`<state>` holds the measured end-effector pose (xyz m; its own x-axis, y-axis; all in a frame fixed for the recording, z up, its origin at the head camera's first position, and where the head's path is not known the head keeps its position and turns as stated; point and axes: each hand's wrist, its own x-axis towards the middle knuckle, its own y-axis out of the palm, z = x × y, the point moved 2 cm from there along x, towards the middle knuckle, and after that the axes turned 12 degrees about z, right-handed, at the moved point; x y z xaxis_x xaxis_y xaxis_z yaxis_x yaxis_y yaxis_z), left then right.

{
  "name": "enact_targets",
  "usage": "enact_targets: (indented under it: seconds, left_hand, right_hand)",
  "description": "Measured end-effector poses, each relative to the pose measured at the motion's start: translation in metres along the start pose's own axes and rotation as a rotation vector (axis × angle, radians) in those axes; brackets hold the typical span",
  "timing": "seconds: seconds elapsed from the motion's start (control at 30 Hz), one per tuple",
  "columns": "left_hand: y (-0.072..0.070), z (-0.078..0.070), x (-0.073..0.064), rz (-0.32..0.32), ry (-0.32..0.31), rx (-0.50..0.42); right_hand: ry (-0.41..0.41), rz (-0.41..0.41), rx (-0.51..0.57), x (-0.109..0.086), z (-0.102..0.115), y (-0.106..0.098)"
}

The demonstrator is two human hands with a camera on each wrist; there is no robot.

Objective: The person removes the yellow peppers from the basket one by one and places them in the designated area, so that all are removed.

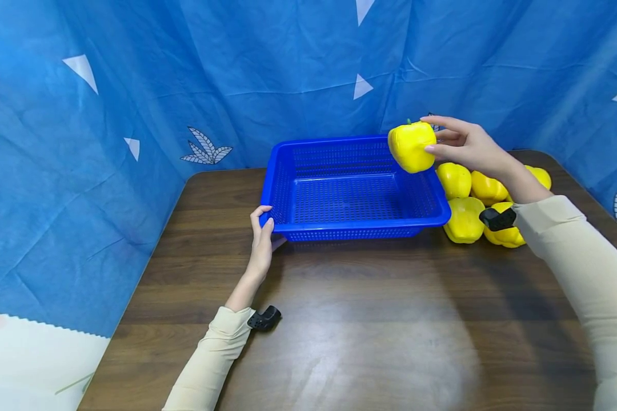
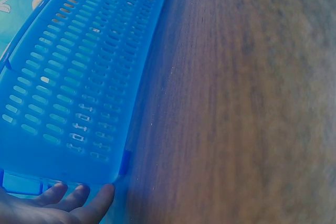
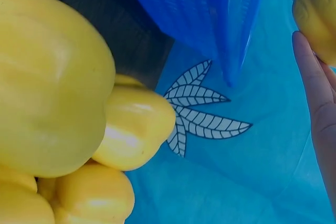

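A yellow bell pepper [image 1: 412,147] with a green stem is held up by my right hand [image 1: 465,142], pinched between thumb and fingers above the right end of the blue plastic basket [image 1: 355,226]. The right wrist view catches only part of that pepper [image 3: 317,17] and the hand [image 3: 320,93] at its edge. My left hand [image 1: 261,242] grips the basket's near left corner, thumb over the rim. From the left wrist, the fingers [image 2: 100,203] touch the basket's end beside its slotted side wall [image 2: 79,72]. No pepper shows inside the basket.
Several more yellow peppers [image 1: 464,220] lie grouped on the brown wooden table [image 1: 339,319], just right of the basket and partly under my right forearm. A blue patterned curtain [image 1: 288,68] hangs behind the table and along its sides.
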<state>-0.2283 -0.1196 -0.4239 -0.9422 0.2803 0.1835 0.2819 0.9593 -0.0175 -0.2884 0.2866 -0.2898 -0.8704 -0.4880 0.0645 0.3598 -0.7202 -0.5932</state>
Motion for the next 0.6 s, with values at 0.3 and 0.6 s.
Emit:
enact_targets:
  seconds: [0.3, 0.6]
  left_hand:
    - [0.001, -0.001, 0.000, 0.000, 0.008, -0.008]
    - [0.000, 0.000, -0.001, 0.000, -0.003, 0.024]
  right_hand:
    - [0.020, -0.026, 0.022, -0.013, -0.005, -0.006]
    - [0.051, -0.068, 0.003, -0.028, -0.011, -0.010]
